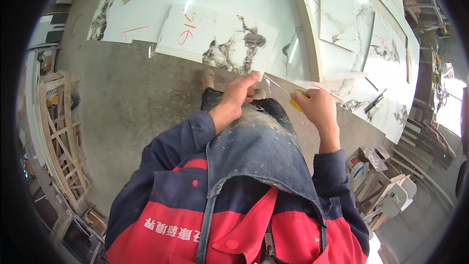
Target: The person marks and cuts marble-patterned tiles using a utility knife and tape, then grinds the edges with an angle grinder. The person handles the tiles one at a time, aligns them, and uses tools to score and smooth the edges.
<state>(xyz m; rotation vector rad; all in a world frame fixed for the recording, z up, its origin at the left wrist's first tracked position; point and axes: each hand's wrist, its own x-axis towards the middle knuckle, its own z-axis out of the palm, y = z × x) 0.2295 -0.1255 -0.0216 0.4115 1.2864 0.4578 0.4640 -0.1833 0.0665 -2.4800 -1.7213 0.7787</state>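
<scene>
A loose white slab piece [195, 34] with dark marble veins and red handwritten marks lies on larger slabs, its near edge overhanging towards me. My left hand [237, 93] pinches its near right corner, thumb on top and fingers curled below. In my right hand [320, 107] is a yellow tool, apparently a tape measure [297, 100], mostly covered by my fingers. A thin pale strip [278, 85] runs from it up to the corner by my left thumb. Whether my left fingers also hold the strip's end, I cannot tell.
A long pale bar [308, 34] stands across the slabs, right of the piece. Farther right are more veined slabs [337, 24] and a dark slim tool [375, 101]. Wooden frames [61, 132] stand at left; a cluttered wooden stand [378, 186] is at lower right.
</scene>
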